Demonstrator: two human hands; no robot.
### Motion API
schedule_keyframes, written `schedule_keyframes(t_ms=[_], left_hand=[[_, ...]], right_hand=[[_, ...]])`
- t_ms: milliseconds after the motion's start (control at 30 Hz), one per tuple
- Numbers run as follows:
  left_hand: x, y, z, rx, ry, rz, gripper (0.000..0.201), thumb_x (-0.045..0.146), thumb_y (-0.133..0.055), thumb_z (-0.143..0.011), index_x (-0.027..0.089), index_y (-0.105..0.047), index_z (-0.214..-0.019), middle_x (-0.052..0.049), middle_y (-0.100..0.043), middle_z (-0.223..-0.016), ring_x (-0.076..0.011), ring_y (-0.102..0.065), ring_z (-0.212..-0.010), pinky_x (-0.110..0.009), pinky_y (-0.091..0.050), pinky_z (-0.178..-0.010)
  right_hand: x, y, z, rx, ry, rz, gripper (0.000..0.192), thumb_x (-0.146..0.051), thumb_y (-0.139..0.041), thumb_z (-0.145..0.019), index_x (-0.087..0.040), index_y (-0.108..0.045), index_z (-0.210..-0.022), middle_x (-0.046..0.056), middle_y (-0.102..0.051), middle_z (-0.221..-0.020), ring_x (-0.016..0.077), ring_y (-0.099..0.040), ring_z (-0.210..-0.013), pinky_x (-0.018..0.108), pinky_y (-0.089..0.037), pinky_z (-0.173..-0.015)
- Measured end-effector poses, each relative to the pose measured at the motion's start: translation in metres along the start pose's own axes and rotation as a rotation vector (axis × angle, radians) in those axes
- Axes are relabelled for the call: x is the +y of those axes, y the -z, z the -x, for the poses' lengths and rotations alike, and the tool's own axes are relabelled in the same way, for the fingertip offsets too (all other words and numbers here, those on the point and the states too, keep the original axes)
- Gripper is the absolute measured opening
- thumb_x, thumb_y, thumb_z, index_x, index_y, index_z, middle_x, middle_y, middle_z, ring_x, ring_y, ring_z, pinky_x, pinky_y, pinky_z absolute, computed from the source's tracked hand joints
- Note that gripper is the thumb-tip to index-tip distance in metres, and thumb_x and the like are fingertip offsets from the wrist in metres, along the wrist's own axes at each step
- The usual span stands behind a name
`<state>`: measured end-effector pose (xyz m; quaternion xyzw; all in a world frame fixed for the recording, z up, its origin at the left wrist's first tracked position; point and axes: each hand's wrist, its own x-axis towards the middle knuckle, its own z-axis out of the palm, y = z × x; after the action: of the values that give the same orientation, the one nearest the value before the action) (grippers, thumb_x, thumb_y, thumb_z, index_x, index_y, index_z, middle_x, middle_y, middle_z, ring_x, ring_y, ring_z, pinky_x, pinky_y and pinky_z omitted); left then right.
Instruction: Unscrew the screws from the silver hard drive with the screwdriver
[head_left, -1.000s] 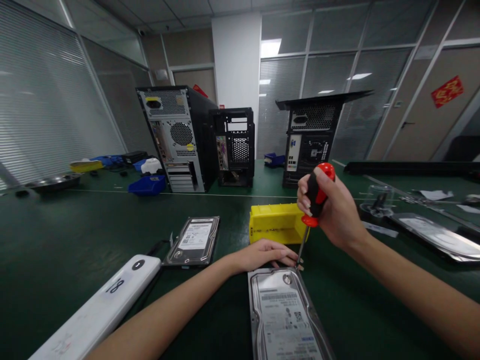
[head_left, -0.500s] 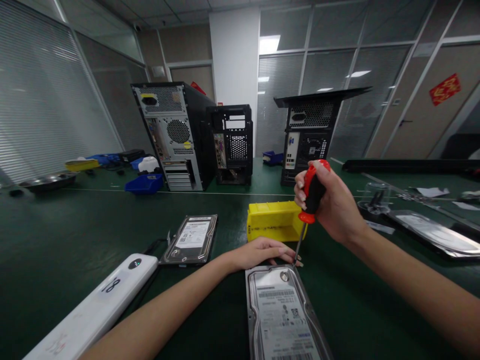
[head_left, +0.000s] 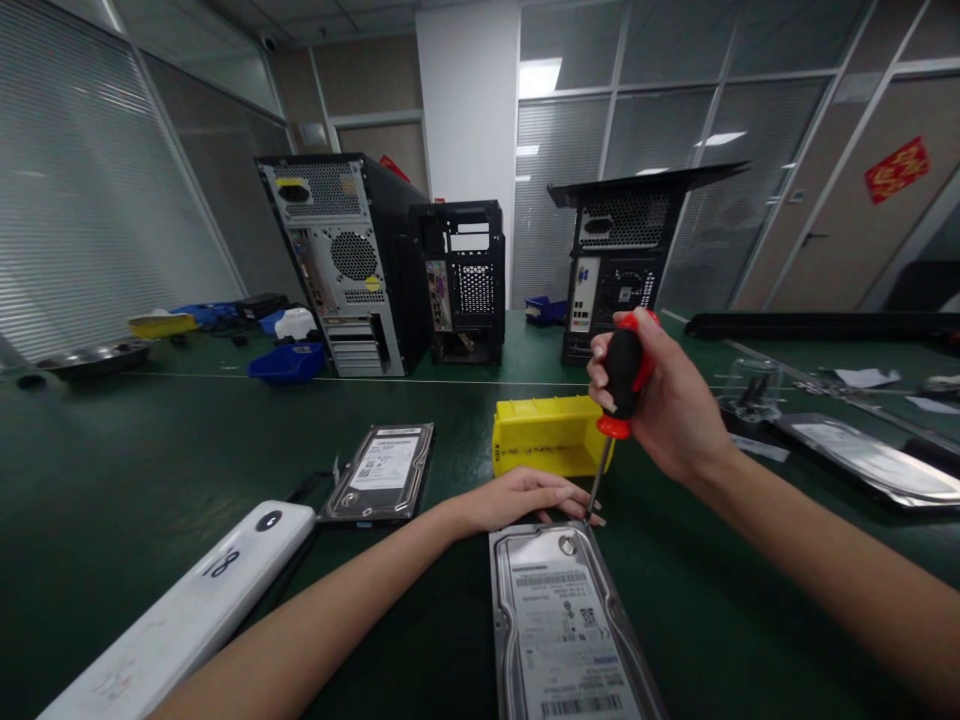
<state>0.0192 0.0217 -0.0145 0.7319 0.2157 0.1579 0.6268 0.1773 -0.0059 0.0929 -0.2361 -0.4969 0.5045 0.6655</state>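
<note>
The right hand (head_left: 664,405) is clenched around the red-and-black handle of a screwdriver (head_left: 616,395), held nearly upright with its shaft running down to the far right corner of the near hard drive (head_left: 566,620), which lies label-up on the green table (head_left: 112,480) at six o'clock. The left hand (head_left: 517,498) lies flat, fingers extended, pressing on the far edge of that drive with its fingertips just beside the screwdriver tip; it grasps nothing. The step in hand appears to be working a cover screw at that corner. Judged from the pose, the next move calls for keeping the tip seated square in the screw head with downward pressure while the drive is held from sliding; whether the tip is actually engaged is too small to tell. A yellow parts bin (head_left: 551,435) stands just beyond the left hand at twelve o'clock; its contents are hidden by its front wall. A second hard drive (head_left: 381,472) lies at ten o'clock, apart from the first. A blue bin (head_left: 289,362) sits farther off toward eleven o'clock, contents not discernible. A metal tray (head_left: 94,358) lies at the far left edge, contents unclear. Three open computer towers (head_left: 352,265) stand across the table's far side.
</note>
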Motion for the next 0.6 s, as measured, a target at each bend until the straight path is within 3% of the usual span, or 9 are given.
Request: schedule_keyframes(t_ms=[133,300,433,600], left_hand=[[0.0015,0.0,0.0007,0.0,-0.014,-0.011,0.036,0.038,-0.045,-0.094,0.011,-0.065,-0.106,-0.014,-0.062,-0.124,-0.0199,-0.058,-0.11,-0.025,-0.04,-0.074],[0.0015,-0.0008,0.001,0.017,0.009,-0.003,0.04,0.045,-0.048,-0.091,0.011,-0.065,-0.105,-0.014,-0.061,-0.124,-0.0214,-0.057,-0.11,-0.027,-0.041,-0.076],[0.0017,-0.0017,0.001,0.023,0.026,0.01,0.041,0.044,-0.047,-0.092,0.011,-0.063,-0.111,-0.015,-0.064,-0.12,-0.021,-0.059,-0.108,-0.027,-0.042,-0.075],[0.003,-0.0016,0.0013,0.001,-0.014,0.006,0.042,0.047,-0.048,-0.09,0.011,-0.065,-0.101,-0.015,-0.061,-0.125,-0.0223,-0.056,-0.113,-0.029,-0.042,-0.08]], right_hand=[[-0.0003,0.0,0.0006,0.009,0.019,0.042,0.023,-0.04,-0.066,-0.077,-0.021,-0.055,-0.078,-0.002,-0.052,-0.073,0.0071,-0.046,-0.053,0.017,-0.038,-0.041],[-0.0035,0.0014,0.0018,-0.064,-0.061,-0.025,0.03,-0.048,-0.056,-0.082,-0.019,-0.062,-0.089,0.001,-0.056,-0.079,0.0103,-0.054,-0.06,0.022,-0.047,-0.051],[-0.0027,0.0,0.0028,-0.115,-0.015,-0.039,0.034,-0.053,-0.052,-0.083,-0.022,-0.061,-0.092,-0.001,-0.055,-0.071,0.0093,-0.048,-0.051,0.022,-0.041,-0.044],[-0.0022,-0.0029,0.0048,-0.094,-0.018,0.03,0.028,-0.046,-0.064,-0.078,-0.021,-0.053,-0.076,-0.004,-0.049,-0.062,0.0066,-0.041,-0.046,0.018,-0.034,-0.039]])
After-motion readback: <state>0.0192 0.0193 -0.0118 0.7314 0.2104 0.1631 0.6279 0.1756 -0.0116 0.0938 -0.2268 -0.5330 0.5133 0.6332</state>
